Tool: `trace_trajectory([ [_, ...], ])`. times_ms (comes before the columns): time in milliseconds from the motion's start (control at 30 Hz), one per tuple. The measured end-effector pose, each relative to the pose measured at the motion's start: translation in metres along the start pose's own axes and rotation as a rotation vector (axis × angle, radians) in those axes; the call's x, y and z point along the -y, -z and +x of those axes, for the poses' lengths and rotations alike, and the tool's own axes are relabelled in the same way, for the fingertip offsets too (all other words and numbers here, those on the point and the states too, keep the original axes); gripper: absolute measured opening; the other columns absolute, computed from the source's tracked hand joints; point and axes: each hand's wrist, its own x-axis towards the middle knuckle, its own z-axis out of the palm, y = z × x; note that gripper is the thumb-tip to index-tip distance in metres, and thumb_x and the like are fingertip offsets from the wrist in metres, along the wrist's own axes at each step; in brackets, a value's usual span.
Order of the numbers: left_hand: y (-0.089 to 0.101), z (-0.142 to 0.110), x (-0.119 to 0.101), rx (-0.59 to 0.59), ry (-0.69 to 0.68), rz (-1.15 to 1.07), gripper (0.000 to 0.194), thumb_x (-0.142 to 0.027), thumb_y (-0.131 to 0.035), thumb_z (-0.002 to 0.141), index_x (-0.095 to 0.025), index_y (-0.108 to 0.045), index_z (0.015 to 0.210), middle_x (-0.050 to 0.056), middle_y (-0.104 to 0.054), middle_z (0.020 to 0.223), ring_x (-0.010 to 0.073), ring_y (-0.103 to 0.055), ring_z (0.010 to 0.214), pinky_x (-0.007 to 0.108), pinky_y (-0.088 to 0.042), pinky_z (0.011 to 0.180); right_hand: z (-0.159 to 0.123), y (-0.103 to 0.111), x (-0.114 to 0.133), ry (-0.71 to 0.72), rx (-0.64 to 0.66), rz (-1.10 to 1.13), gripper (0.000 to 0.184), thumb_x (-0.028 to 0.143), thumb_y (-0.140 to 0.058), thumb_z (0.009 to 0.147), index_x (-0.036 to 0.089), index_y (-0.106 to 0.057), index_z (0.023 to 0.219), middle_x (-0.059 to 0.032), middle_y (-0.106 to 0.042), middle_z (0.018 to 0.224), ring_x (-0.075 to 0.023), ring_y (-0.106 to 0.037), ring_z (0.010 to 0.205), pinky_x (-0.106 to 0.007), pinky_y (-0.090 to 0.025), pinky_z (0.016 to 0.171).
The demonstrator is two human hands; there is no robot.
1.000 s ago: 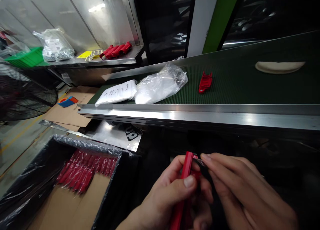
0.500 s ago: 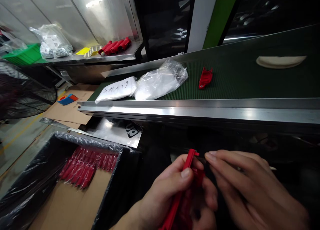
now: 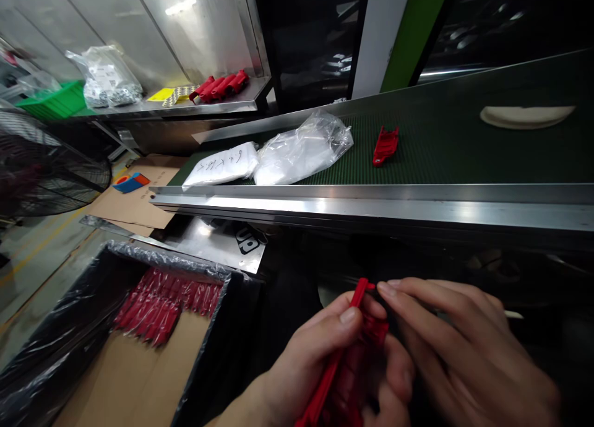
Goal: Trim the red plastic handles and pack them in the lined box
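Observation:
My left hand (image 3: 325, 346) grips a long red plastic part (image 3: 341, 371) in front of the conveyor, thumb on its near side and fingers around the far side. At the part's upper end a small red tab sticks out to the right. My right hand (image 3: 464, 334) is closed in a pinch, its fingertips right beside that tab. Whether the fingertips touch the tab or hold something tiny cannot be made out. On the green belt (image 3: 431, 161) beyond my hands lies another red plastic piece (image 3: 386, 145).
Two clear bags of white material (image 3: 301, 151) lie on the belt, behind its metal edge rail (image 3: 371, 204). A black-lined box (image 3: 195, 365) holds bagged red parts (image 3: 153, 306) at lower left. Several red pieces (image 3: 220, 85) rest on a metal shelf; a fan (image 3: 51, 167) stands left.
The view has shifted slightly, moving the background right. My right fingertips have come closer to the tab on the red part, which my left hand still holds.

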Motion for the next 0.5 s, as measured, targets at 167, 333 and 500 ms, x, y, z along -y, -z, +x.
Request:
trace_trajectory([
  [167, 0.006, 0.0, 0.001, 0.001, 0.026, 0.001, 0.036, -0.046, -0.037, 0.098, -0.017, -0.05, 0.113, 0.008, -0.064, 0.072, 0.0103, -0.054, 0.046, 0.012, -0.033, 0.04, -0.003, 0.001, -0.002, -0.012, -0.005, 0.019, 0.044, 0.005, -0.057, 0.087, 0.02, -0.059, 0.129, -0.0093, -0.061, 0.118, -0.024, -0.057, 0.107, -0.04, -0.044, 0.087],
  [333, 0.023, 0.009, 0.004, 0.092, 0.097, -0.046, 0.043, -0.055, -0.056, 0.087, -0.019, -0.052, 0.109, 0.008, -0.064, 0.07, 0.0144, -0.059, 0.054, 0.016, -0.042, 0.048, -0.003, -0.003, 0.001, -0.015, -0.043, 0.01, 0.033, 0.008, -0.054, 0.091, 0.019, -0.063, 0.121, -0.0101, -0.063, 0.114, -0.0254, -0.058, 0.105, -0.043, -0.044, 0.085],
  [500, 0.018, 0.005, 0.005, 0.004, 0.078, -0.047, 0.039, -0.051, -0.051, 0.091, -0.016, -0.054, 0.11, 0.008, -0.063, 0.073, 0.0116, -0.059, 0.055, 0.013, -0.039, 0.048, -0.006, -0.002, -0.008, 0.038, -0.058, -0.072, 0.044, 0.005, -0.057, 0.087, 0.021, -0.062, 0.128, -0.0091, -0.065, 0.112, -0.0255, -0.061, 0.101, -0.043, -0.043, 0.085],
])
